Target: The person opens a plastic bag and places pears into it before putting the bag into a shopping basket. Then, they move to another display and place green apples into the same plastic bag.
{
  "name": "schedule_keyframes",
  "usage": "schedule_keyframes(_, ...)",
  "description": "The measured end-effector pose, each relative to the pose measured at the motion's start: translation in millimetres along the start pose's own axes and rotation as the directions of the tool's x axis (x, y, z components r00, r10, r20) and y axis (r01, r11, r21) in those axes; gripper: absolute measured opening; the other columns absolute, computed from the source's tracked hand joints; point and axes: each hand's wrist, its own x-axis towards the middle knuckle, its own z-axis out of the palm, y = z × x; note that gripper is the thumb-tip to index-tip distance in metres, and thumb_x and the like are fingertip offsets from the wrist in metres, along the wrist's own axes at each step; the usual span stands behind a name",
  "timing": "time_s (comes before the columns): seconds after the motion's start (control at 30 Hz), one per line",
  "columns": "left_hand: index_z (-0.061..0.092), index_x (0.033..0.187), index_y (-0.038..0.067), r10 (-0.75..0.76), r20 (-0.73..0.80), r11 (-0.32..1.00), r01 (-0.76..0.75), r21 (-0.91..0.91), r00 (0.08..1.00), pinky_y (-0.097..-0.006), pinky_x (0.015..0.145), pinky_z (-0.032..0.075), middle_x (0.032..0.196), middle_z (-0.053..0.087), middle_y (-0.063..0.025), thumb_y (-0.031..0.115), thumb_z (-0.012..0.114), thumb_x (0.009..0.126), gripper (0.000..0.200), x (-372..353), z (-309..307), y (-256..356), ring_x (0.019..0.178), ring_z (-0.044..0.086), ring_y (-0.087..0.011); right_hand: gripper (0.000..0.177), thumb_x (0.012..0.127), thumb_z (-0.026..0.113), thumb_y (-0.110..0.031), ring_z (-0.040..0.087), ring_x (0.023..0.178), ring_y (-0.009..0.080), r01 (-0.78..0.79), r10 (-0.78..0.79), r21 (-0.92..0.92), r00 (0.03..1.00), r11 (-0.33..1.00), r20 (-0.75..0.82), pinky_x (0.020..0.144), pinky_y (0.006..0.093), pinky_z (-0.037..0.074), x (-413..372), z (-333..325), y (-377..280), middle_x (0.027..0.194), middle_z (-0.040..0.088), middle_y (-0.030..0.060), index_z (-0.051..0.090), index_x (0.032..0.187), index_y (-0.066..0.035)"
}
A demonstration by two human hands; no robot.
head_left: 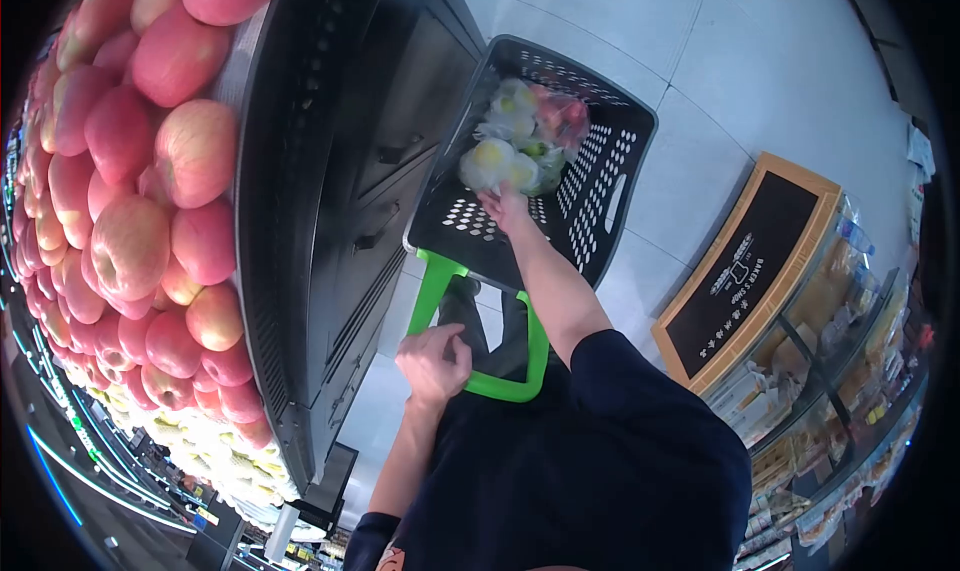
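Note:
A black shopping basket [590, 221] with a green handle [512, 386] stands on the floor in front of me. Inside it lie wrapped pale fruits [492, 161] and a clear bag of red fruits [562, 119]. My right hand [505, 209] reaches into the basket and touches the near edge of the wrapped fruits; its fingertips are partly hidden against them, so its grip is unclear. Beside the left bar of the green handle is my left hand [436, 363], its fingers curled; whatever they may hold is hidden.
Red apples [130, 246] are piled on a dark display stand [330, 171] at the left, with pale wrapped fruits [215, 461] below them. A wood-framed black sign [740, 271] and shelves of packaged goods [830, 371] stand at the right. Tiled floor [720, 71] shows beyond the basket.

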Motion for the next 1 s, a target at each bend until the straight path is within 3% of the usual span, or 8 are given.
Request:
schedule_keyframes(0.2,0.073,0.075,0.011,0.027,-0.015,1.0,-0.027,-0.002,1.0,-0.0334,0.052,0.045,0.056,0.06,-0.0024,0.004,0.064,0.064,0.016,2.9,1.8,-3.0,0.047,0.055,-0.0215,0.033,0.104,0.045,-0.031,0.072,0.093,0.0224,-0.008,0.003,-0.234,1.0,0.972,-0.023,0.076,0.0372,0.054,47.3,-1.5,4.3,0.109,0.069,0.0074,0.052,0.128,-0.009)
schedule_keyframes(0.33,0.073,0.078,0.01,0.025,0.03,1.0,-0.025,0.006,0.999,-0.0331,0.055,0.047,0.062,0.066,-0.0028,0.005,0.063,0.066,0.017,4.6,-1.5,-4.8,0.049,0.059,-0.0209,0.022,0.098,0.052,-0.012,0.073,0.085,0.02,0.066,-0.013,-0.467,0.993,0.882,0.116,0.058,0.0295,0.057,66.1,14.8,16.7,0.106,0.069,0.0065,0.062,0.118,-0.008)
schedule_keyframes(0.37,0.073,0.078,0.01,0.018,0.032,1.0,-0.018,0.004,0.999,-0.0331,0.055,0.047,0.062,0.066,-0.0028,0.004,0.062,0.065,0.017,3.1,-1.0,-5.6,0.049,0.059,-0.021,0.021,0.095,0.053,-0.005,0.073,0.068,0.0175,0.067,-0.034,-0.368,0.995,0.927,0.094,0.045,0.0241,0.051,67.5,19.3,21.2,0.097,0.07,0.0086,0.067,0.11,-0.006)
schedule_keyframes(0.57,0.073,0.077,0.01,0.044,0.01,0.999,-0.044,-0.011,0.999,-0.0334,0.053,0.046,0.058,0.061,-0.0028,0.004,0.062,0.064,0.017,7.0,-0.9,-4.2,0.047,0.056,-0.0218,0.02,0.097,0.051,-0.009,0.072,0.066,0.0177,0.134,-0.103,-0.412,0.99,0.901,0.097,0.046,0.0268,0.052,70.0,26.8,34.7,0.088,0.071,0.0075,0.069,0.104,-0.004)
schedule_keyframes(0.7,0.073,0.076,0.009,0.038,-0.015,0.999,-0.038,-0.019,0.999,-0.0342,0.05,0.046,0.055,0.059,-0.0035,0.003,0.062,0.065,0.016,7.6,-0.4,-0.4,0.046,0.055,-0.0227,0.024,0.095,0.054,-0.015,0.071,0.063,0.0186,0.298,-0.284,-0.472,0.953,0.83,0.102,0.047,0.0288,0.051,21.9,7.1,33.4,0.081,0.072,0.0099,0.072,0.101,-0.001)
schedule_keyframes(0.83,0.072,0.076,0.009,0.04,-0.027,0.999,-0.04,-0.013,0.999,-0.0352,0.05,0.047,0.056,0.06,-0.0041,0.004,0.063,0.066,0.015,6.5,-0.3,0.6,0.047,0.057,-0.0233,0.025,0.089,0.059,-0.021,0.074,0.075,0.0246,0.271,-0.303,-0.781,0.947,0.562,0.111,0.071,0.0377,0.058,0.8,-41.5,50.2,0.09,0.074,0.0162,0.075,0.103,-0.008)
schedule_keyframes(0.9,0.072,0.076,0.01,0.028,-0.034,0.999,-0.028,-0.016,0.999,-0.0359,0.051,0.048,0.057,0.061,-0.0047,0.004,0.063,0.066,0.014,5.0,-1.7,1.0,0.048,0.058,-0.024,0.023,0.087,0.06,-0.022,0.072,0.09,0.0311,0.387,-0.502,-0.854,0.846,0.349,0.178,0.085,0.0402,0.055,-36.5,-57.7,48.2,0.095,0.074,0.0172,0.076,0.1,-0.012)
schedule_keyframes(1.0,0.072,0.076,0.011,0.014,-0.037,1.0,-0.015,-0.023,0.999,-0.0376,0.054,0.05,0.06,0.064,-0.006,0.007,0.062,0.068,0.014,3.8,-2.9,0.3,0.051,0.061,-0.0263,0.022,0.087,0.06,-0.022,0.069,0.1,0.0332,0.35,-0.48,-0.904,0.854,0.247,0.2,0.089,0.0415,0.054,-90.3,-72.9,34.3,0.1,0.073,0.0172,0.076,0.099,-0.013)
